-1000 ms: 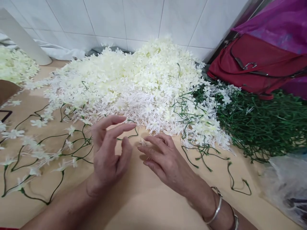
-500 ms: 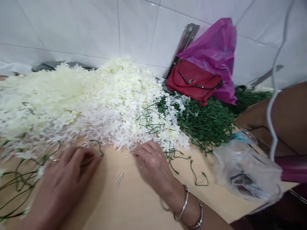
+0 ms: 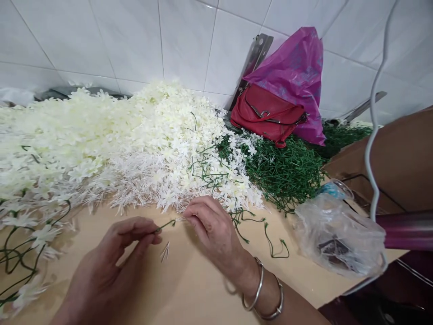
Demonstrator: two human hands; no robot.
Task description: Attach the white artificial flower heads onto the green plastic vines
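My left hand (image 3: 115, 257) pinches the end of a thin green stem (image 3: 166, 224) between thumb and fingers, just above the tan table (image 3: 189, 289). My right hand (image 3: 211, 225), with bangles on the wrist, has its fingers closed on a small white stamen piece (image 3: 180, 219) at the stem's tip. Both hands work at the front edge of a big pile of white artificial flowers (image 3: 142, 135). A loose white stamen cluster (image 3: 165, 251) lies on the table between the hands.
A heap of bare green stems (image 3: 287, 171) lies right of the flowers. Behind it a red handbag (image 3: 267, 115) and a magenta plastic bag (image 3: 294, 67) lean on the tiled wall. A clear plastic bag (image 3: 338, 234) sits at the table's right edge. Finished stems with flowers (image 3: 23, 230) lie left.
The view swung to the right. My left hand lifted off the table with a green stem pinched in it, and my right hand closed on a white piece at the stem's tip.
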